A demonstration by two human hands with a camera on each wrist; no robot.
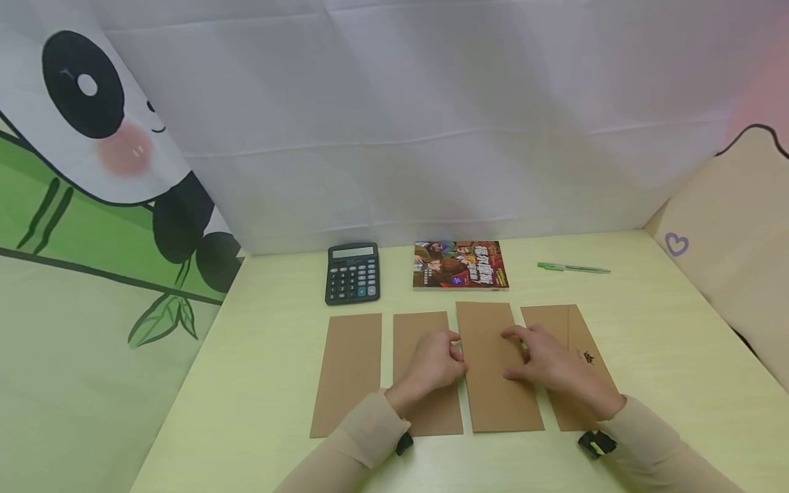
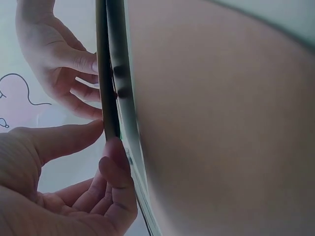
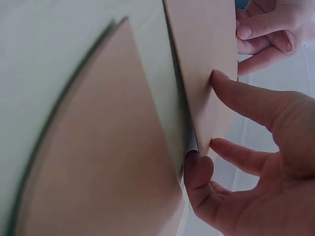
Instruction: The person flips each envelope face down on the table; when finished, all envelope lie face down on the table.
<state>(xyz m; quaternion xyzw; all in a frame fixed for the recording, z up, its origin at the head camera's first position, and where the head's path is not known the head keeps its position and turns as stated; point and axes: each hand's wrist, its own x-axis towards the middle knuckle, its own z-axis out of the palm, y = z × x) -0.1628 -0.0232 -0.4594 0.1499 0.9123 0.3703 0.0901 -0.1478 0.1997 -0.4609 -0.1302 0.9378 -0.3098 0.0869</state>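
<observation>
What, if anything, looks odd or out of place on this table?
Nothing looks spilled or damaged. The rightmost kraft-paper rectangle stands out: it shows a printed crown and a lengthwise line, while the other three look plain.

Book (image 1: 460, 266) between a dark calculator (image 1: 353, 274) and green pen (image 1: 574, 268).

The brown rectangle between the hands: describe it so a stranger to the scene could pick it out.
On the pale table in the head view, find the row of four brown rectangles. Take the third rectangle from the left, below the book. It alone is held, by left hand and right hand.
</observation>
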